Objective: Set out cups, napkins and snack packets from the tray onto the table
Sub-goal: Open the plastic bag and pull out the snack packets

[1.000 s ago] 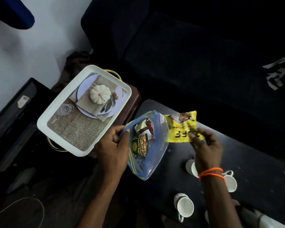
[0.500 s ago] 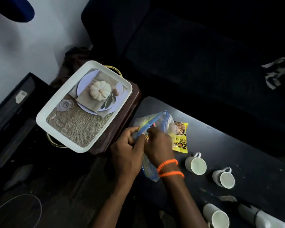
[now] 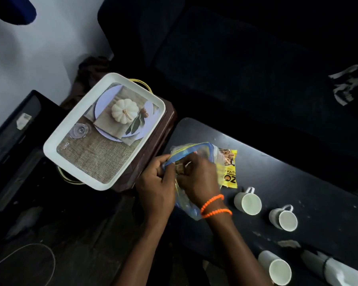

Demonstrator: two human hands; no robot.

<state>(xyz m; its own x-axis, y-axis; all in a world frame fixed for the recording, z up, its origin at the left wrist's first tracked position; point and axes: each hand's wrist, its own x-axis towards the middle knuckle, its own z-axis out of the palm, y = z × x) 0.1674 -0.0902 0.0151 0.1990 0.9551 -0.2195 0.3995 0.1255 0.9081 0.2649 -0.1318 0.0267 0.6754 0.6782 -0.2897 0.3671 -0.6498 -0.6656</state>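
Observation:
A clear zip bag (image 3: 191, 148) with a blue seal hangs over the left end of the dark table (image 3: 298, 182). My left hand (image 3: 156, 182) pinches its rim. My right hand (image 3: 196, 180), with orange bead bracelets at the wrist, reaches into the bag's mouth; its fingers close on a small packet (image 3: 179, 168) inside. A yellow snack packet (image 3: 228, 168) lies flat on the table just right of the bag. Three white cups stand on the table: one (image 3: 247, 201) near the packet, one (image 3: 283, 217) further right, one (image 3: 276, 269) at the near edge.
A white tray (image 3: 74, 129) with a printed pumpkin picture rests on a brown stool left of the table. White rolled napkins (image 3: 335, 271) lie at the table's near right corner. A dark sofa fills the far side. A cable loops on the floor at lower left.
My right hand set the yellow packet down on the table, then moved left into the bag's mouth. The bag has lowered and folded between both hands.

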